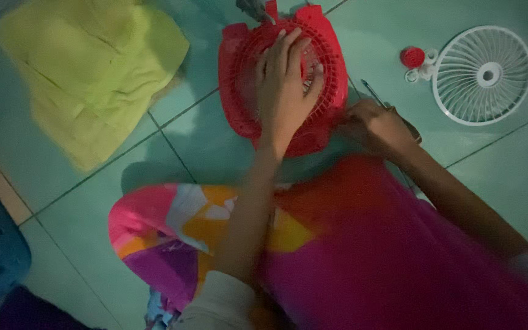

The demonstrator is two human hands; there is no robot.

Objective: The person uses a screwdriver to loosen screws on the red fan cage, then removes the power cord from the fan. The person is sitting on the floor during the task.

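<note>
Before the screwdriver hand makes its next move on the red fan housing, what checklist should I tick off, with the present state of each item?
1. Left hand flat on the red fan housing, steadying it: ok.
2. Right hand gripping the screwdriver at the housing's edge: ok.
3. Screwdriver tip seated in a screw: cannot tell, picture is dim and blurred.
4. White grille set apart on the floor, away from both hands: ok.
5. Small red cap lying beside the grille, in sight: ok.
6. Yellow cloth away from the housing: ok.
</note>
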